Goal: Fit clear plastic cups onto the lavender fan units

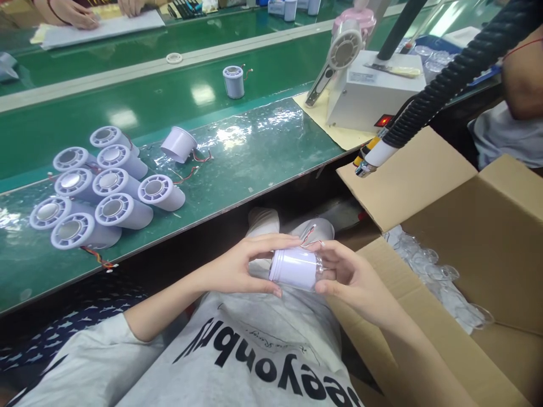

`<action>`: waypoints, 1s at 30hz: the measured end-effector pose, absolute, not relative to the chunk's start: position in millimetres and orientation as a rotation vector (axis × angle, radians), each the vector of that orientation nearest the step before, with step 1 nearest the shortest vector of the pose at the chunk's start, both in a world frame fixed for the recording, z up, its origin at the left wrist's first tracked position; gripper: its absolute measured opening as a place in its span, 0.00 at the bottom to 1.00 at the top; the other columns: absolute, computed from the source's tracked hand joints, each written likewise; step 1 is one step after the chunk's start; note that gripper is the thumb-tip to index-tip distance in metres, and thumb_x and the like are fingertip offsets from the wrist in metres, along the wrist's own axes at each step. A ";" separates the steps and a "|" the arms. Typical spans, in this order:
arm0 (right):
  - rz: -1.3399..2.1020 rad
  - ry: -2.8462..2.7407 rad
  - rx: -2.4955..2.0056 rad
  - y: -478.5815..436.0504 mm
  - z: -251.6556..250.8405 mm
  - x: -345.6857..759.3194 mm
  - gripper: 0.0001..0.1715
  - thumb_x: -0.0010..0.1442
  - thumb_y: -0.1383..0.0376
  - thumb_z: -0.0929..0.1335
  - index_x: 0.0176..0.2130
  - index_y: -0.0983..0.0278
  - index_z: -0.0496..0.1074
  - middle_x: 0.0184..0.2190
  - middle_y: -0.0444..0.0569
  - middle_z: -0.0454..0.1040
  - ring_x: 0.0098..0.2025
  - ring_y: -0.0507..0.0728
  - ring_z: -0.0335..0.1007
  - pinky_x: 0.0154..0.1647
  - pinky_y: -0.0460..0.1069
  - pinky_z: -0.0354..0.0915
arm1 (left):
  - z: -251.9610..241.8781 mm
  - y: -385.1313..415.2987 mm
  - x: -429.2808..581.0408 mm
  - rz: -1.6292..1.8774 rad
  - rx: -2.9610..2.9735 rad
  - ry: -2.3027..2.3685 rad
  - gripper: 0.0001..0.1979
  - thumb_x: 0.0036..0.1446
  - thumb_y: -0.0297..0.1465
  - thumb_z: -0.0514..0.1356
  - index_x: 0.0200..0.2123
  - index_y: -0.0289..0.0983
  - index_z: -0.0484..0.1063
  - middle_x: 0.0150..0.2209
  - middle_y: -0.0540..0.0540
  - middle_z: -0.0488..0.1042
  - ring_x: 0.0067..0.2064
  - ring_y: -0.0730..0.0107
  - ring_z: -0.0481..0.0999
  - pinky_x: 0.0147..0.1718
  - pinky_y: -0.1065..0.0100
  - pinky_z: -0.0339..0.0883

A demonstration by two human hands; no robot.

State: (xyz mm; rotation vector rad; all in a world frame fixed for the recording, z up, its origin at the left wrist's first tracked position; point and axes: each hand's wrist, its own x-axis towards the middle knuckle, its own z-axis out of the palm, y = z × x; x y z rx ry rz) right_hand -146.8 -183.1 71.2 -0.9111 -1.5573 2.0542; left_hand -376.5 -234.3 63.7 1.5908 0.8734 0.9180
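- White plastic cylinder (294,267), lying sideways above the lap, clear of the bench edge (237,206), with thin red wires (311,236) curling off its top.
- Left hand (241,265) curled round the cylinder's left end, thumb below, fingers (271,242) arched over the top, closed on it.
- Right hand (348,271) cupped on the right end, where a clear cap (320,270) sits; fingertips touching the cap, grip closed but loose.
- Open cardboard box (487,237) just beside the right wrist, its near flap close under the forearm; heap of clear caps (432,271) inside.
- Cluster of eight like cylinders (102,189) lying on the green bench, well left of the hands, near the front edge.
- One more tipped cylinder (179,144) behind the cluster, another upright (233,82) farther back on the belt.
- Black ribbed hose (449,79) ending in a white nozzle (373,158) above the box flap, up and right of the hands.
- Grey machine housing (373,93) on a yellow mat at the bench's right end.
- Another person's hands (72,11) on paper at the far side.
- Free room mainly between lap and bench edge, narrow to the right.
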 end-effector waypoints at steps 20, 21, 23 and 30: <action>2.553 -0.990 -1.109 -185.6 68.3 -160.1 0.28 0.54 0.44 0.64 0.33 0.67 0.65 0.20 0.47 0.73 0.19 0.50 0.71 0.19 0.39 0.67 | 63.1 -232.3 -376.3 0.900 1.541 0.810 0.39 0.41 0.22 0.67 0.57 0.46 0.60 0.60 0.44 0.58 0.61 0.60 0.56 0.56 0.61 0.59; 2.587 -0.955 -1.112 -185.3 69.3 -160.6 0.29 0.55 0.44 0.63 0.32 0.68 0.67 0.19 0.48 0.73 0.18 0.49 0.70 0.19 0.38 0.67 | 62.8 -232.2 -376.3 0.901 1.539 0.808 0.39 0.41 0.22 0.67 0.57 0.46 0.60 0.60 0.44 0.58 0.61 0.59 0.56 0.56 0.61 0.59; 2.650 -0.894 -1.116 -184.6 71.6 -161.4 0.31 0.59 0.45 0.59 0.32 0.71 0.70 0.20 0.51 0.74 0.18 0.49 0.71 0.18 0.37 0.66 | 62.6 -232.2 -375.9 0.903 1.536 0.814 0.38 0.41 0.22 0.67 0.56 0.47 0.61 0.60 0.44 0.57 0.61 0.58 0.56 0.55 0.60 0.60; 2.821 -0.653 -1.117 -183.6 73.1 -161.7 0.38 0.64 0.48 0.50 0.36 0.73 0.72 0.22 0.54 0.76 0.18 0.49 0.72 0.17 0.37 0.67 | 66.1 -236.0 -371.6 0.904 1.537 0.900 0.35 0.44 0.26 0.67 0.56 0.47 0.61 0.58 0.44 0.61 0.59 0.59 0.59 0.51 0.62 0.64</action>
